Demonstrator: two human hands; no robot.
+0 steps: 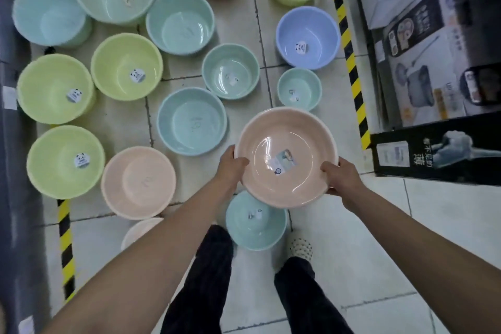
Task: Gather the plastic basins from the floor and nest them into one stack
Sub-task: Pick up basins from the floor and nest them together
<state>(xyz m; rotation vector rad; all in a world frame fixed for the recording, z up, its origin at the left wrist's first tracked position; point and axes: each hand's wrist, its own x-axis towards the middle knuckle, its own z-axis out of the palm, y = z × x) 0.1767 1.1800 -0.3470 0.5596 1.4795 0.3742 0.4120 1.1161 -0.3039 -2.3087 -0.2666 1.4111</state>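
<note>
I hold a pink basin [284,144] in the air over the tiled floor. My left hand [231,164] grips its left rim, thumb inside. My right hand [339,175] grips its right rim the same way. A sticker lies on the basin's bottom. Right under it, between my feet, stands a small teal basin [253,225]. Several more basins sit upright on the floor: a pink one [138,182] to the left, a teal one [191,120], green ones [65,161] [126,66], a blue one [307,36], and a small teal one [299,88].
Boxed goods [433,152] line the right side behind a yellow-black floor stripe [349,57]. A dark shelf edge [16,171] runs along the left. Another pale pink basin [138,230] shows partly under my left forearm. My legs and a shoe [301,249] are below.
</note>
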